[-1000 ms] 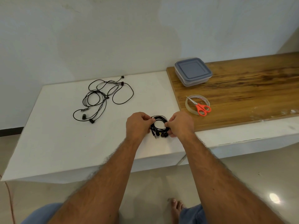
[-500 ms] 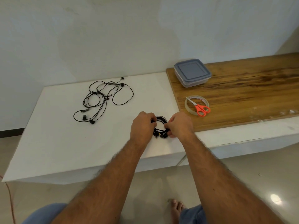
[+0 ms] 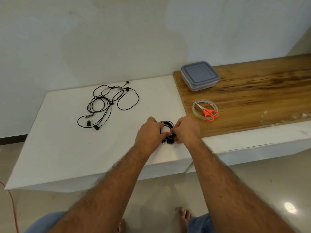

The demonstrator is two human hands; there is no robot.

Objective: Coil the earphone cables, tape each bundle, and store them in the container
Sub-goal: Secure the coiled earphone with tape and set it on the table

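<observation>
A small black coiled earphone bundle [image 3: 167,126] lies on the white table [image 3: 58,140] near its front edge. My left hand [image 3: 149,133] grips the coil's left side with curled fingers. My right hand [image 3: 186,130] pinches its right side; earbuds and plug show just below the hands. A loose tangle of black earphone cables [image 3: 107,105] lies spread out at the back left. The lidded clear container [image 3: 199,75] stands on the wooden board [image 3: 252,98]. A roll of clear tape [image 3: 204,109] lies in front of it.
Orange-handled scissors [image 3: 208,113] lie across the tape roll. The wall runs close behind the table. A red cord [image 3: 13,207] trails on the floor at the left. My bare feet [image 3: 184,214] are below the table's front edge.
My left hand slid right, closer over the coil, so the hands are nearer together and cover more of the bundle. The bundle has stayed in place.
</observation>
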